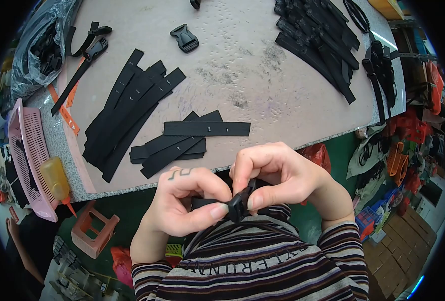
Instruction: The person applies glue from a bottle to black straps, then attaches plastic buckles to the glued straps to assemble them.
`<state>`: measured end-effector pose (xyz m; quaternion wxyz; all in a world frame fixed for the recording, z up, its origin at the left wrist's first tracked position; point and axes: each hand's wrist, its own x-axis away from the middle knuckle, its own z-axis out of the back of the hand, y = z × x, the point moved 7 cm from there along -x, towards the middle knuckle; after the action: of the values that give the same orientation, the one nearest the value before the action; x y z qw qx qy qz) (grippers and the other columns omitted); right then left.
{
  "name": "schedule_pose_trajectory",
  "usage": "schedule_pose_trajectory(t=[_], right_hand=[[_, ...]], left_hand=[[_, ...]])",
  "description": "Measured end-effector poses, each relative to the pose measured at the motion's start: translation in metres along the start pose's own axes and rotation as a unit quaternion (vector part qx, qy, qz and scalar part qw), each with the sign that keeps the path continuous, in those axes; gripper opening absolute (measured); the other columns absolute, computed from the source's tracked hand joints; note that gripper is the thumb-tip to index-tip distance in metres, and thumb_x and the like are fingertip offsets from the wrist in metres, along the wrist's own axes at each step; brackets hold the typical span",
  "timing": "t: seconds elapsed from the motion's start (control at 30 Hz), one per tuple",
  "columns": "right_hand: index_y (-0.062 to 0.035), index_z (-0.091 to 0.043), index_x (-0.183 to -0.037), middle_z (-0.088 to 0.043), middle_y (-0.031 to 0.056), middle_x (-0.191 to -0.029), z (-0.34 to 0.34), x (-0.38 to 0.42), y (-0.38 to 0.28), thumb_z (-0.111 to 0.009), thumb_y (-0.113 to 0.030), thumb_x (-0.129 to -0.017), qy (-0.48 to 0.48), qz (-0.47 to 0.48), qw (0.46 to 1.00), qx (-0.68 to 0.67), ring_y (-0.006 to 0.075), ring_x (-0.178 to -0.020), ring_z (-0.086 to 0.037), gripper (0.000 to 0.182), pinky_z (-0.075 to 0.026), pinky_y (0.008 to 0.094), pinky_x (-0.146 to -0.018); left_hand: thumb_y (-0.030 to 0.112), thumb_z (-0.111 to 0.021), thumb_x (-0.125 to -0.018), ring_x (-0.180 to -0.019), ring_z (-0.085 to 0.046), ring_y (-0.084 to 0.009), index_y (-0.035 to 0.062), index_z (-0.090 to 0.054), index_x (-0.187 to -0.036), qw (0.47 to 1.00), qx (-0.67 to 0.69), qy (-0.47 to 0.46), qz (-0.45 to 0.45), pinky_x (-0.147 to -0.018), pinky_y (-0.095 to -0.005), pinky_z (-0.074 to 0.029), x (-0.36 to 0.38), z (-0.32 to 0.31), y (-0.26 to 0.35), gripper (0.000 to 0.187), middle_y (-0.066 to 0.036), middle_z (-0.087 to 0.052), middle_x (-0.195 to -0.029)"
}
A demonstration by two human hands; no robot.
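Just in front of my body, past the table's near edge, my left hand [182, 203] and my right hand [282, 175] meet at a small black plastic buckle [238, 206]. Thumb and fingers of the left hand pinch a black webbing strap [199, 202] where it meets the buckle. The right hand's thumb and forefinger close on the buckle's other side. Fingers partly hide how the strap runs through it. Nearest on the table lies a small pile of short black webbing strips [207, 129]. A loose side-release buckle [184, 38] lies farther back.
Longer webbing strips [132, 110] lie at left, with a strapped buckle [96, 49] and a plastic bag [41, 55] of black parts beyond. More black straps [323, 45] are heaped back right. A pink basket [26, 150] and glue bottle [54, 178] stand left; a stool [94, 228] is below.
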<state>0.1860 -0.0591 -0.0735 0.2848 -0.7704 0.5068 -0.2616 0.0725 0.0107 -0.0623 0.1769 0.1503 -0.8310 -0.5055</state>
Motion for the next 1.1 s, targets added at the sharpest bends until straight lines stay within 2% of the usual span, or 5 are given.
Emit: schedule_pose_trajectory(t=[0.13,0.33,0.53,0.63,1.1], right_hand=[[0.0024,-0.062,-0.098,-0.063,0.0070,-0.094,-0.001,0.002,0.006,-0.076,-0.008,-0.084,0.022,-0.067,0.996,-0.056,0.0144,-0.090,-0.059,0.022,-0.044,0.0274,-0.081],[0.0022,-0.058,-0.100,-0.065,0.0047,-0.089,-0.001,-0.001,-0.001,-0.069,-0.009,-0.091,0.002,-0.031,0.999,0.016,0.0087,-0.078,-0.060,0.018,-0.048,0.0235,-0.070],[0.0037,-0.061,-0.098,-0.066,0.0072,-0.087,0.004,-0.001,-0.007,-0.075,-0.005,-0.085,0.040,-0.064,0.997,0.033,0.0105,-0.078,-0.061,0.021,-0.048,0.0236,-0.069],[0.0041,-0.060,-0.096,-0.066,0.0078,-0.085,0.005,0.000,-0.004,-0.074,-0.005,-0.085,0.055,-0.058,0.997,0.007,0.0102,-0.073,-0.061,0.019,-0.049,0.0228,-0.065],[0.0029,-0.060,-0.098,-0.065,0.0052,-0.088,0.006,-0.002,0.004,-0.068,-0.011,-0.092,0.044,-0.073,0.996,0.030,0.0073,-0.075,-0.059,0.018,-0.048,0.0232,-0.067]], left_hand=[[0.002,-0.071,-0.078,-0.058,-0.060,-0.0092,-0.0019,-0.068,-0.085,0.991,-0.062,-0.046,-0.110,-0.053,-0.0210,-0.043,-0.002,0.001,0.009,0.009,-0.007,-0.067,-0.070],[0.003,-0.071,-0.082,-0.063,-0.060,-0.0087,-0.0018,-0.067,-0.089,0.999,0.019,-0.025,0.030,-0.056,-0.0208,-0.043,0.000,-0.001,-0.004,0.010,-0.005,-0.067,-0.075],[0.006,-0.064,-0.090,-0.069,-0.058,-0.0071,-0.0028,-0.063,-0.093,0.999,-0.022,-0.013,0.027,-0.059,-0.0204,-0.043,0.004,-0.002,-0.005,0.009,-0.005,-0.064,-0.081],[0.008,-0.061,-0.093,-0.067,-0.057,-0.0071,-0.0033,-0.062,-0.095,0.989,0.084,-0.006,0.121,-0.058,-0.0211,-0.042,0.008,0.000,-0.009,0.011,-0.004,-0.063,-0.078],[0.003,-0.063,-0.087,-0.066,-0.055,-0.0079,-0.0046,-0.063,-0.094,0.994,-0.082,-0.009,0.076,-0.060,-0.0234,-0.042,0.008,0.004,-0.002,0.010,-0.005,-0.062,-0.074]])
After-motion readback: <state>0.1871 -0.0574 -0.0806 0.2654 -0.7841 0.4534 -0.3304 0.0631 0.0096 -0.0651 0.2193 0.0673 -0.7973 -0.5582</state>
